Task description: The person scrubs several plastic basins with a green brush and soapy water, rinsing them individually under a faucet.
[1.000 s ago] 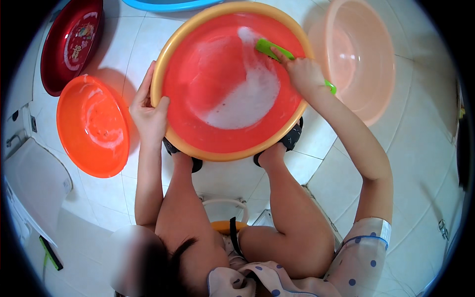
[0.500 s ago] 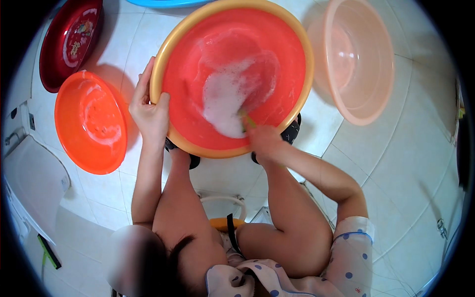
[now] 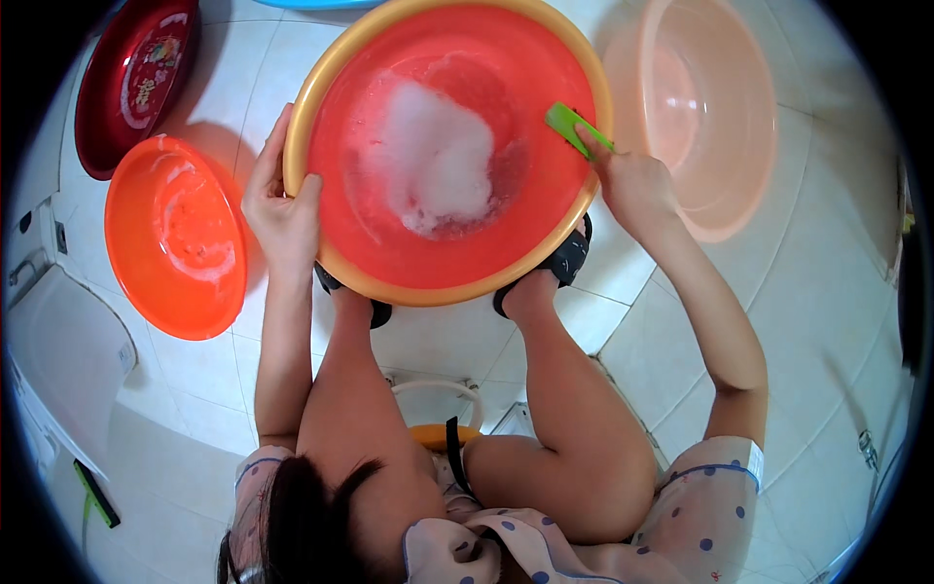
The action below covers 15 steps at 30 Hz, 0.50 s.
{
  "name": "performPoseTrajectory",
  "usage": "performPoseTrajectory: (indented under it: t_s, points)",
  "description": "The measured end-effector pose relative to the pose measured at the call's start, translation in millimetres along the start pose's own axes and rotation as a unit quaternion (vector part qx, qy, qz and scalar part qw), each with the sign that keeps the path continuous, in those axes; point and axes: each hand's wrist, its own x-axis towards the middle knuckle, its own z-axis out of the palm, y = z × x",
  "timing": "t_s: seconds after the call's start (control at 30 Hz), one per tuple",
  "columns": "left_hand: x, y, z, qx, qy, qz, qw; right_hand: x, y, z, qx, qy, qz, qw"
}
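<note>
A large red basin (image 3: 418,295) with a gold rim is held tilted in front of me, above my feet. My left hand (image 3: 282,200) is closed on its left rim, with the thumb on the near side. White suds and a little water (image 3: 438,156) lie in the middle of the basin. In my right hand (image 3: 632,185) is a green scrub brush (image 3: 569,127), pressed to the inner wall at the right, close to the rim. The brush's bristles are hidden under it.
An orange basin (image 3: 175,238) and a dark red basin (image 3: 136,83) stand on the left. A pale peach basin (image 3: 708,117) is at the right, and a blue one (image 3: 321,3) shows at the far edge. A squeegee (image 3: 97,492) lies at the lower left on the white tiles.
My right hand has moved the brush from the near side of the basin up to its right wall. The suds have shifted, and the basin has moved slightly left.
</note>
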Motion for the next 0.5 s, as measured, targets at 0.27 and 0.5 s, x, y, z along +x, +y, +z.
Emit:
performPoseTrajectory:
  t_s: [0.27, 0.5]
  points:
    - [0, 5, 7, -0.002, 0.032, -0.04, 0.999, 14, -70, 56, 0.031, -0.129, 0.048, 0.99]
    - [5, -8, 1, -0.027, 0.025, 0.008, 0.999, -28, -59, 34, 0.16, -0.207, -0.113, 0.959]
